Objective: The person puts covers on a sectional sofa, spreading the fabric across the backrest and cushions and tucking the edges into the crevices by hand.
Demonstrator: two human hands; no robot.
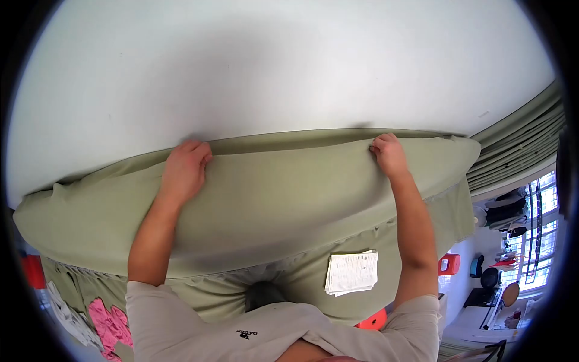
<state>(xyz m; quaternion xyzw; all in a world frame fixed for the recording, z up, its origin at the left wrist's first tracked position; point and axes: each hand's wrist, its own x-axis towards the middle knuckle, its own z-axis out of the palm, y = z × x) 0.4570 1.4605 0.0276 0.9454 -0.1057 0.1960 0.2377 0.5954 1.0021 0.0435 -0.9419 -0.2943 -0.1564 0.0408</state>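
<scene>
A pale olive-green fabric cover [283, 199] stretches over a long padded piece that looks like a sofa back, set against the white wall. My left hand [187, 163] is closed on the cover's top edge, left of the middle. Further right, my right hand [388, 153] pinches the same edge between thumb and fingers. Between both hands a dark fold of fabric [283, 140] runs along the wall side. A stack of papers [351, 272] lies on the green fabric below my right forearm.
The white wall [289, 72] rises directly behind the cover. Green curtains [518, 145] hang at the right. Pink cloth [110, 326] and white cloth [72, 314] lie at lower left. A red container [448, 263], a pan [490, 278] and barred windows [546, 229] appear on the right.
</scene>
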